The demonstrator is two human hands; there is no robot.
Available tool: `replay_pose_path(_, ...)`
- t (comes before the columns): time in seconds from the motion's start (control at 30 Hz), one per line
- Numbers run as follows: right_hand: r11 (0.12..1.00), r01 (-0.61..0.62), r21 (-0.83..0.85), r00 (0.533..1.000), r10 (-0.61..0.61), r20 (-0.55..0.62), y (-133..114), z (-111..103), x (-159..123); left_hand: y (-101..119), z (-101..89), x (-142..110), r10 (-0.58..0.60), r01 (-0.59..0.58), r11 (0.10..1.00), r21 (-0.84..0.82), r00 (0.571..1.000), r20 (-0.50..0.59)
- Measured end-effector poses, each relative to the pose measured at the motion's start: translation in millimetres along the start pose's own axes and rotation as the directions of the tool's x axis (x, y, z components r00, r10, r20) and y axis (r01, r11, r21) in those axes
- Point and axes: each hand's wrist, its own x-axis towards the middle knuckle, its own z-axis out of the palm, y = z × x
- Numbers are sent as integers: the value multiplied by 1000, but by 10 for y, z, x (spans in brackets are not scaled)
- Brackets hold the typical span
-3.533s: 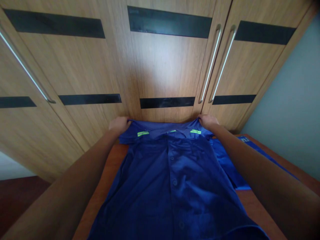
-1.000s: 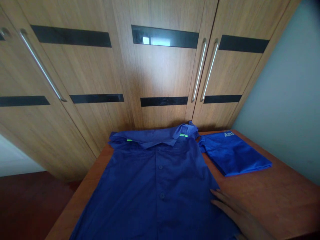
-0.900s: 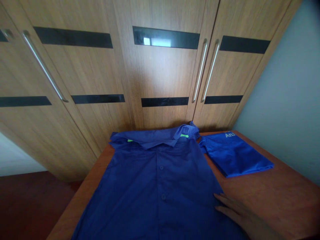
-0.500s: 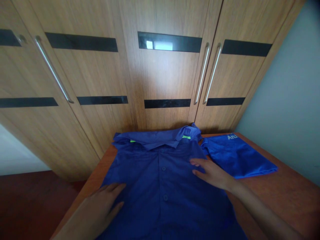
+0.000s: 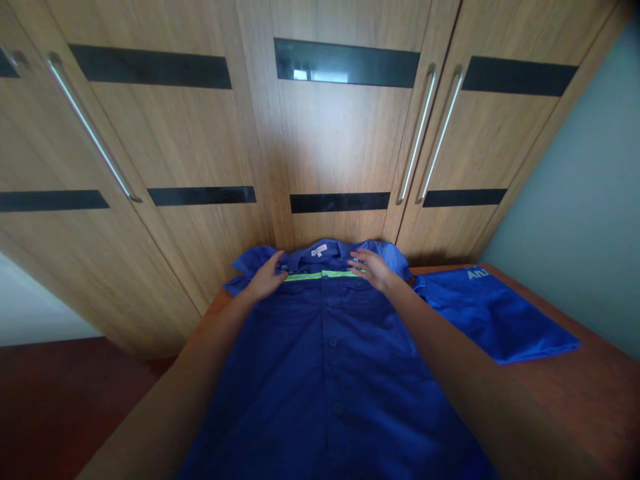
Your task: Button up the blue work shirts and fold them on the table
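A blue button-up work shirt (image 5: 305, 353) lies front side up, its collar at the far end by the wardrobe. A yellow-green reflective strip (image 5: 305, 276) crosses its chest, and a white label (image 5: 319, 250) shows inside the collar. My left hand (image 5: 270, 275) is over the upper chest on the left side, fingers apart and holding nothing. On the other side of the collar, my right hand (image 5: 371, 267) is at the strip's right end with its fingers spread. Whether the fingertips touch the cloth, I cannot tell.
A folded bright blue garment (image 5: 490, 313) with white letters lies right of the shirt on the reddish-brown table (image 5: 565, 400). Behind stands a wooden wardrobe (image 5: 335, 147) with metal handles (image 5: 417, 133). A grey wall (image 5: 575, 180) rises at the right.
Both hands have moved away from me, up to the shirt's chest. The shirt's top, earlier flopped over toward me, now lies back, showing the collar, label and full strip. The view has shifted slightly.
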Motion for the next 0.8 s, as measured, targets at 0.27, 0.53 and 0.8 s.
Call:
replay_pose_path(0.27,985,40,-169,998,-31,56,369,172,-458,-354,177,-532,135,-141,988,65,987,90)
replay_pose_path(0.53,779,266,-568,959,-153,240,585,147,-1255,-852,432,-1412,17,-28,937,348,999,35)
replay_pose_path(0.8,698,49,-714,992,51,118,942,-192,-1147,-1024,425,-1484,-90,85,914,396,996,-6)
